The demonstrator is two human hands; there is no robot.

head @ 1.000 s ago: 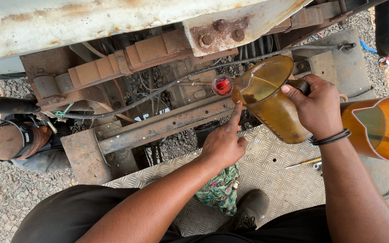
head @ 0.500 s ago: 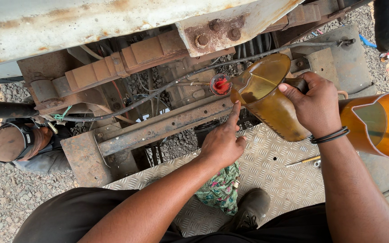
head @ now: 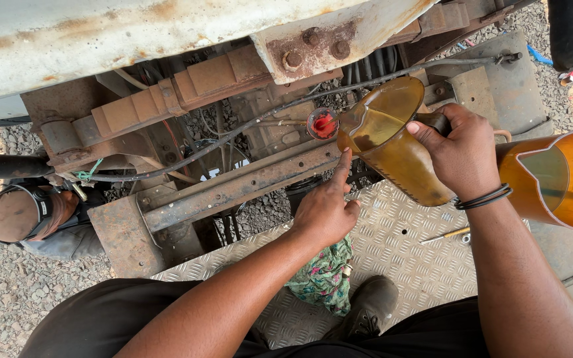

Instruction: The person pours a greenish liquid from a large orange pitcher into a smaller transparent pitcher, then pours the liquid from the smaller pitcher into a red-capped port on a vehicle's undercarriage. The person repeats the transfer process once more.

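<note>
My right hand (head: 462, 149) grips the handle of a translucent amber jug (head: 392, 142), tilted so its spout points down-left at a small red funnel (head: 322, 124) set in the rusty vehicle frame. Yellowish oil sits inside the jug. My left hand (head: 326, 209) is mostly closed, with its index finger stretched up to touch the underside of the jug just below the spout. It holds nothing.
A second amber jug (head: 558, 179) stands at the right. A screwdriver (head: 444, 235) and a green patterned rag (head: 323, 278) lie on the chequered metal plate (head: 392, 252). Another person in a cap (head: 14, 212) crouches at the left on gravel. My boot (head: 369, 308) rests on the plate.
The jug and my right hand have shifted slightly; my left index finger stays against the jug. The view has moved a little.
</note>
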